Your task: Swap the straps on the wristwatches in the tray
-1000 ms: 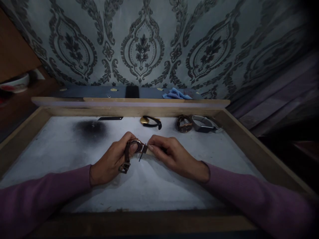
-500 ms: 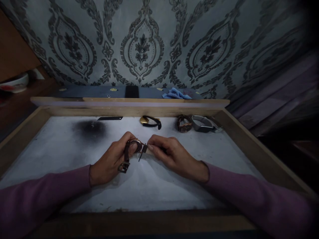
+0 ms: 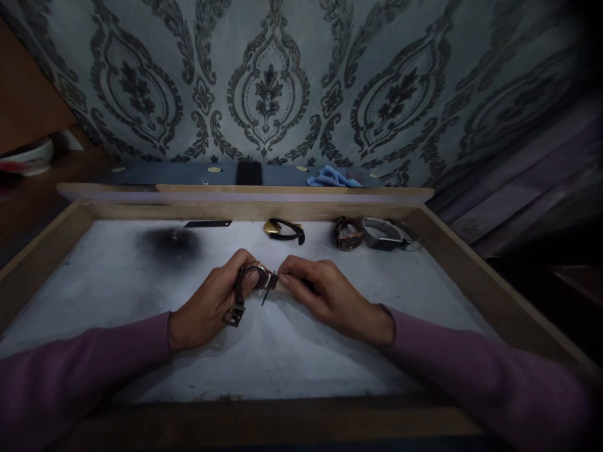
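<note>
My left hand (image 3: 207, 307) is closed on a wristwatch (image 3: 258, 274) with a rose-gold-coloured case. One dark brown strap with a buckle (image 3: 233, 315) hangs down beside the fingers. My right hand (image 3: 330, 295) is closed, its thumb and forefinger pinching a pale strap piece at the watch's right side. A small dark block with a thin pin (image 3: 269, 289) sits between the hands, at the end of the watch. What else the right fingers hold is hidden.
At the back of the wood-framed tray (image 3: 471, 282) lie a flat dark blade (image 3: 207, 224), a gold watch with black strap (image 3: 285, 231), a brown watch (image 3: 347, 235) and a grey-strapped watch (image 3: 384, 233). Behind its rim rests a blue cloth (image 3: 332, 177).
</note>
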Demonstrator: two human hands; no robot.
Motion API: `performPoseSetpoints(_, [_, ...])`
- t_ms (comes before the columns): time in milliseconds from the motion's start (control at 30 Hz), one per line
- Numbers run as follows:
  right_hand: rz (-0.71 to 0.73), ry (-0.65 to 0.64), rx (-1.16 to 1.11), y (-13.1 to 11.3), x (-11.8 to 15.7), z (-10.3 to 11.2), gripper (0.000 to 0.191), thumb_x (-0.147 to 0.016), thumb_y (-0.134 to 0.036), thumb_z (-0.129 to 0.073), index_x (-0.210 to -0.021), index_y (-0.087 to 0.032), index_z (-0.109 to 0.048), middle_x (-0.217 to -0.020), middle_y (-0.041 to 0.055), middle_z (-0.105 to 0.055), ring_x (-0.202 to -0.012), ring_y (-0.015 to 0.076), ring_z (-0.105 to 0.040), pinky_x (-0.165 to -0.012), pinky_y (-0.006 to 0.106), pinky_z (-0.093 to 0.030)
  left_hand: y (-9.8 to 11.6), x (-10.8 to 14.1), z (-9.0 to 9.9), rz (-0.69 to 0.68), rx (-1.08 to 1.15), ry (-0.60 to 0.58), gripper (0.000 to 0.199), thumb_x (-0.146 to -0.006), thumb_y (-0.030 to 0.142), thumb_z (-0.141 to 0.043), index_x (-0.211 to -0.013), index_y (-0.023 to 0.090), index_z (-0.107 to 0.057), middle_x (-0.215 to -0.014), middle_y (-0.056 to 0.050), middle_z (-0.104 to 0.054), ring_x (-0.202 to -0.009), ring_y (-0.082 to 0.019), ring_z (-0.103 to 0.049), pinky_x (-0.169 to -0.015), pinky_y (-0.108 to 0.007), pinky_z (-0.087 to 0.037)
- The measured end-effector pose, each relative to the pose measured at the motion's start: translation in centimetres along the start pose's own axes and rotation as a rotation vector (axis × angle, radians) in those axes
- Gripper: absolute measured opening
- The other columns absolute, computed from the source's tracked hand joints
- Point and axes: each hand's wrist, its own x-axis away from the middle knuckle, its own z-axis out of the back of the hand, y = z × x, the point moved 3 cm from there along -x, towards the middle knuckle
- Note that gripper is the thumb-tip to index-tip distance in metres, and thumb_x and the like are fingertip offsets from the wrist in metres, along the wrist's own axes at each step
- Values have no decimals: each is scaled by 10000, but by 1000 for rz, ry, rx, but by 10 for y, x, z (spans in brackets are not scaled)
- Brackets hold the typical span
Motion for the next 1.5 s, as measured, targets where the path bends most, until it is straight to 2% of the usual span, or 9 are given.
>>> performPoseSetpoints(467, [0, 15, -7, 1, 0, -1, 181, -923, -206, -445, -797, -149, -561, -593, -42, -449, -507, 77, -374, -491, 211, -294, -2, -1, -1, 4, -1, -3, 222, -983, 383, -379, -877, 202, -448, -703, 30, -435, -614, -119, -366, -550, -260, -311])
performPoseSetpoints(733, [-34, 37, -58, 0, 0, 0, 182, -929, -214, -443, -1027, -133, -573, -541, -81, -403, -478, 80, -331, -481, 214, -270, -4, 0, -1, 10, 11, 0, 215, -985, 379, -381, -884, 201, -446, -715, 25, -460, -625, -122, -384, -561, -260, -312])
performPoseSetpoints(1000, [-21, 43, -71, 1, 1, -1, 166, -929, -222, -445, -976, -147, -586, -555, -75, -386, -500, 82, -320, -483, 213, -266, -1, 0, -1, 8, 17, 3, 212, -986, 371, -380, -876, 201, -440, -724, 26, -456, -641, -123, -395, -581, -260, -328])
performPoseSetpoints(1500, [-42, 77, -122, 1, 0, 0, 165, -930, -228, -447, -948, -150, -591, -595, -48, -459, -522, 89, -349, -493, 224, -281, -6, 0, -1, 9, 32, 13, 202, -982, 378, -391, -889, 207, -443, -695, 38, -428, -619, -118, -370, -563, -259, -308])
